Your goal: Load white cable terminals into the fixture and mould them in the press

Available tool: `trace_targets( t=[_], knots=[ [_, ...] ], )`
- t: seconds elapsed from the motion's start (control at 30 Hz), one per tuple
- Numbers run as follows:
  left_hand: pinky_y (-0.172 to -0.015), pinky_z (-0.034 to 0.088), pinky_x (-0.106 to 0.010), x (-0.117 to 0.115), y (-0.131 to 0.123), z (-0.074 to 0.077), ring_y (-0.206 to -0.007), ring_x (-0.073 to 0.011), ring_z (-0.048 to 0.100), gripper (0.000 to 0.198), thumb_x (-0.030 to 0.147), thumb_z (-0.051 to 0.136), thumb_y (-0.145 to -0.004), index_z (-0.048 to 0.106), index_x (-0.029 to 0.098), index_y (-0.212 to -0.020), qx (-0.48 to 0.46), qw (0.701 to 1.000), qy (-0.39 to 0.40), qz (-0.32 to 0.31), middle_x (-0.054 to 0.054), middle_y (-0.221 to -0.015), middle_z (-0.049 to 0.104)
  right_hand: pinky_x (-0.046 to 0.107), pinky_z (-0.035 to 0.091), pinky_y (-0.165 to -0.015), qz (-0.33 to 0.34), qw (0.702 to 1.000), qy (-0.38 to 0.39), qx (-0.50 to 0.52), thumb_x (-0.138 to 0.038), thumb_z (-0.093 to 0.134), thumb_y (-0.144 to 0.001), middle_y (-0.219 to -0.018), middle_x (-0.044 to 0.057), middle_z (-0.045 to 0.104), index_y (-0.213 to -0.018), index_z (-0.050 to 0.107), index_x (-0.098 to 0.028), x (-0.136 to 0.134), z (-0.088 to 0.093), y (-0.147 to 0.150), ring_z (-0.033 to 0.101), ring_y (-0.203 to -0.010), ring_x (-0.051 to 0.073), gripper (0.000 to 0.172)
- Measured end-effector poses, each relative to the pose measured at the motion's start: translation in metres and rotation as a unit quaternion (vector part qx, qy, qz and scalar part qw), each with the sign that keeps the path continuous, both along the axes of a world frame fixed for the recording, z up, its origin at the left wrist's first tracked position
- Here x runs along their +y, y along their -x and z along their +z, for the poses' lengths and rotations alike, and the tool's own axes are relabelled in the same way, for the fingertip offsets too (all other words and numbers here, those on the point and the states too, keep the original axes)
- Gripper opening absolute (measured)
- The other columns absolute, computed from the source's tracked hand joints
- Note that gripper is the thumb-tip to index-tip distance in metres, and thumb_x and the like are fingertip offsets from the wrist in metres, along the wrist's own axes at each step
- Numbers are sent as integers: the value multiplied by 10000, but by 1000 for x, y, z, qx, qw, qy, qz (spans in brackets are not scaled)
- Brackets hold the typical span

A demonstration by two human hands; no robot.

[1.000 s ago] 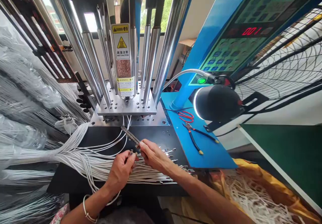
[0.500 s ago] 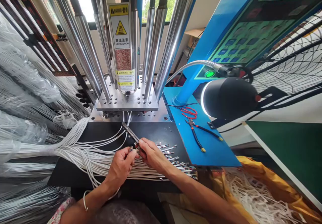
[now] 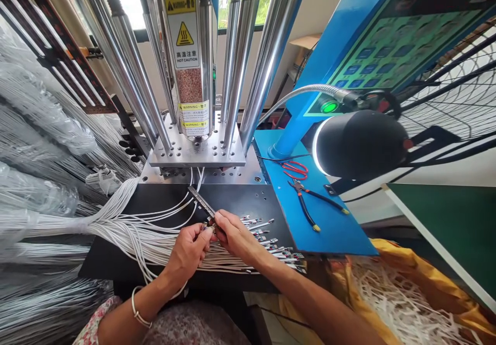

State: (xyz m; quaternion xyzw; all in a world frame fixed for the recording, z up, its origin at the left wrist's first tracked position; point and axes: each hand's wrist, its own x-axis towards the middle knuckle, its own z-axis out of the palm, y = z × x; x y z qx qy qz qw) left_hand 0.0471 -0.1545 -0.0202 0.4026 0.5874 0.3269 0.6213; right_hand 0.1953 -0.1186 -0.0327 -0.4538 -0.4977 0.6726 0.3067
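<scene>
My left hand (image 3: 186, 254) is closed in a pinch on the small metal connector end (image 3: 204, 226) of a white cable. Right beside it, my right hand (image 3: 237, 237) grips the near end of a narrow grey metal bar (image 3: 201, 202), which points up and left toward the press. Their fingertips meet, so the exact contact between bar and connector is hidden. Beneath both hands, a thick bundle of white cables (image 3: 155, 239) lies across the black work surface (image 3: 248, 200). Exposed metal connector ends (image 3: 279, 247) fan out right of my right wrist.
Ahead stands a press with a steel plate (image 3: 197, 154); several white cables run under it. Cutting pliers (image 3: 304, 203) and red-handled scissors (image 3: 295, 169) lie on a blue ledge (image 3: 325, 241). A lit lamp (image 3: 356, 146) overhangs it. Scrap fills a yellow bag (image 3: 406, 254) lower right.
The camera view has shifted slightly, so the surroundings sit a little differently in the frame. Both hands keep nearly the same pose, with the bar and connector still held together.
</scene>
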Motion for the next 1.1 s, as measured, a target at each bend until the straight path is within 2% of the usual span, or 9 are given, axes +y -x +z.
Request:
trace_targets(
  t=[0.17,0.27,0.33,0.4,0.47,0.6,0.77,0.9,1.1],
  knots=[
    [-398,242,-163,0,1,-5,-450,-52,311,388,530,610,-814,580,148,-752,-20,1000,-4,11,60,-574,418,249,291,-531,22,995,-78,-57,-412,350,-966,-595,-43,400,-694,370,-219,0,-5,-2,376,-560,117,334],
    [-402,222,-162,-1,0,-8,-446,-49,290,398,532,610,-822,558,151,-716,-14,1000,-21,3,67,-549,393,256,301,-574,38,980,-148,-124,-400,329,-974,-663,-38,402,-715,362,-219,0,-5,-1,384,-616,127,318],
    [-403,239,-162,-1,1,-8,-448,-55,327,410,545,588,-837,563,151,-727,-3,1000,-30,-8,56,-560,423,261,306,-594,40,975,-166,-144,-387,315,-980,-690,-34,423,-726,365,-217,1,-6,-1,400,-638,130,310],
    [-415,313,-177,2,5,-8,-472,-84,430,418,559,559,-852,579,149,-774,11,999,-31,-44,25,-599,502,259,308,-591,40,980,-151,-122,-381,328,-977,-691,-31,443,-727,378,-214,2,-8,0,418,-640,128,305],
    [-444,380,-204,6,13,-7,-507,-121,507,407,557,521,-875,589,157,-855,54,996,-48,-54,2,-634,564,251,298,-559,31,990,-111,-77,-389,342,-974,-652,-40,435,-719,382,-215,2,-10,-1,408,-600,121,311],
    [-478,366,-194,11,29,-7,-499,-106,450,344,512,465,-918,576,187,-898,151,979,-132,34,41,-593,505,243,265,-508,-26,998,-58,-18,-416,350,-981,-571,-64,379,-711,372,-217,0,-14,-2,333,-509,103,336],
    [-420,297,-175,9,25,-1,-479,-72,362,376,532,551,-862,627,163,-847,74,995,-73,14,44,-645,454,245,263,-499,-12,999,-46,26,-430,380,-977,-558,-65,373,-707,377,-218,-2,-12,0,321,-493,98,344],
    [-428,302,-165,7,16,3,-509,-77,392,387,527,577,-845,647,148,-820,79,995,-58,-7,30,-631,479,246,263,-497,-9,998,-49,30,-425,381,-974,-555,-65,364,-694,357,-221,-2,-11,0,323,-496,101,347],
    [-426,307,-162,7,10,0,-491,-70,384,369,524,593,-839,570,164,-762,67,996,-61,-20,44,-603,473,245,262,-497,16,998,-58,7,-405,397,-956,-550,-65,370,-694,370,-218,0,-10,-3,325,-504,102,323]
  ],
)
